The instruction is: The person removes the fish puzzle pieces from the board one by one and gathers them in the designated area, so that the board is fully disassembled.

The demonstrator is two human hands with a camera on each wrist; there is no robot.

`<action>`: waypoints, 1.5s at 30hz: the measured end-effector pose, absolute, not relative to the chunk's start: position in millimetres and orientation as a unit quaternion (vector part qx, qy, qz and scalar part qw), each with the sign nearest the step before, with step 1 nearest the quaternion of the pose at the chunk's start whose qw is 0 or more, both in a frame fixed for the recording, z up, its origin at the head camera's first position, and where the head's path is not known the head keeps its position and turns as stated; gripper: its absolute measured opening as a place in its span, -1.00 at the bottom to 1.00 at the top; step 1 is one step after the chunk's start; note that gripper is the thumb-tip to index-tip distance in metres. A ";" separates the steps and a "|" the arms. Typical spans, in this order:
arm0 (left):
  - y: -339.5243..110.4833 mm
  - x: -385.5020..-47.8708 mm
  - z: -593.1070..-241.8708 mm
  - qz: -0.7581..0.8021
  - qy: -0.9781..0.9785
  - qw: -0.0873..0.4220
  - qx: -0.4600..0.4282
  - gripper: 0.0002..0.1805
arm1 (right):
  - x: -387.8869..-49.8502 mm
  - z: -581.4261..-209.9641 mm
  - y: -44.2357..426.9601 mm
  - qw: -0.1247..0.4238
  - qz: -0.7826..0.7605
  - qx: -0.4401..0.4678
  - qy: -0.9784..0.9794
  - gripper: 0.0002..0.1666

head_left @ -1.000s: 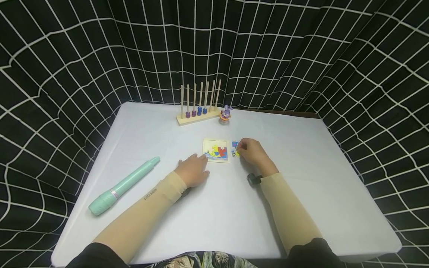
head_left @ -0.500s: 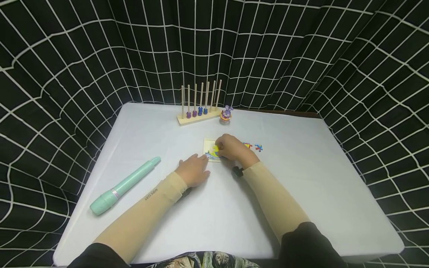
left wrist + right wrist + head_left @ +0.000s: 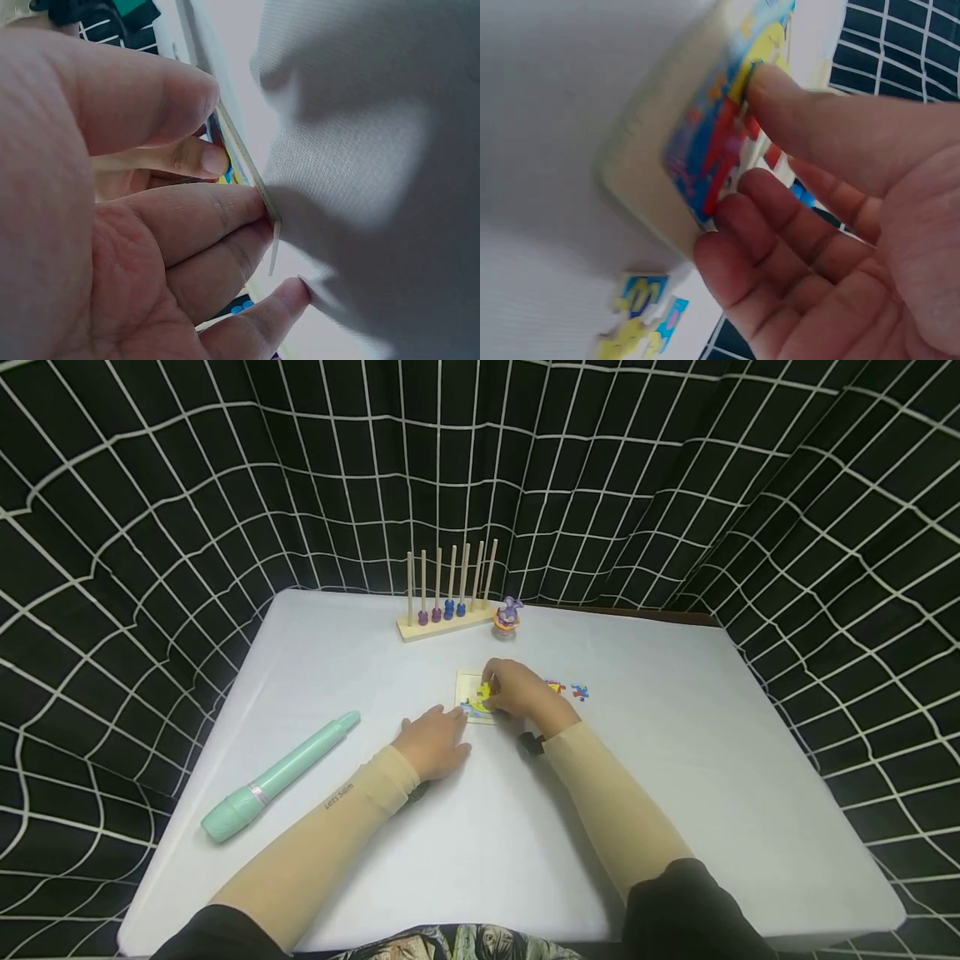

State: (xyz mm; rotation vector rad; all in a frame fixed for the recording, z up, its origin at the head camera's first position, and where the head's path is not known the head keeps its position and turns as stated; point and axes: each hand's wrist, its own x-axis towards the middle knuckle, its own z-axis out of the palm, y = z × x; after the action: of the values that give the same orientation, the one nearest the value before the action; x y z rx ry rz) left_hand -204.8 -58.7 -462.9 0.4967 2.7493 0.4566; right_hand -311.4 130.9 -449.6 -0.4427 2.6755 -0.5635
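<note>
A small wooden jigsaw tray (image 3: 463,680) lies mid-table, partly filled with a colourful picture. My left hand (image 3: 433,742) rests beside its near left corner, fingers extended; in the left wrist view, fingertips (image 3: 255,202) touch the tray's edge. Over the tray's right part is my right hand (image 3: 517,689). Its thumb and curled fingers pinch a puzzle piece, mostly hidden by the hand, against the picture (image 3: 705,142). Loose puzzle pieces (image 3: 580,691) lie right of the tray, and more loose pieces (image 3: 641,292) show beside it in the right wrist view.
A wooden peg stand (image 3: 411,631) with purple and blue beads stands at the back. Beside it sits a small purple figure (image 3: 507,614). A long mint-green tube (image 3: 292,764) with a wide end lies at left. Black gridded cloth (image 3: 637,485) surrounds the white table.
My right hand has moved left from the loose pieces onto the tray, then stayed nearly still there. My left hand has kept its place by the tray corner.
</note>
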 end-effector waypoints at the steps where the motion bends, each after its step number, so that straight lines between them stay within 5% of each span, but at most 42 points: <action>1: -58.3 -204.6 -463.0 0.160 0.959 0.154 0.173 -0.30 | -309.1 -450.5 131.4 0.178 -0.206 -0.152 0.950 -0.54; 14: -56.9 -202.9 -461.4 0.163 0.958 0.152 0.178 -0.32 | -290.6 -458.1 142.8 0.091 -0.280 -0.144 0.945 -0.67; 22: -58.3 -203.1 -462.5 0.163 0.958 0.159 0.175 -0.30 | -291.7 -438.2 194.7 0.020 -0.363 -0.069 0.929 -0.78; 32: -63.1 -204.1 -460.9 0.166 0.958 0.162 0.168 -0.28 | -295.2 -450.9 240.9 0.159 -0.330 0.040 0.930 -0.75; 45: -58.8 -202.6 -461.9 0.168 0.957 0.155 0.179 -0.29 | -289.5 -462.1 240.3 0.143 -0.300 0.051 0.942 -0.84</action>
State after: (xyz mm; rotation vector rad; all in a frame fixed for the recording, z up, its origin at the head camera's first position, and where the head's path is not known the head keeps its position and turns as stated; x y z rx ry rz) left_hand -202.6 -58.8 -461.9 0.5124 2.7421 0.4827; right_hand -289.5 240.3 -462.1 0.1459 2.7156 -0.8663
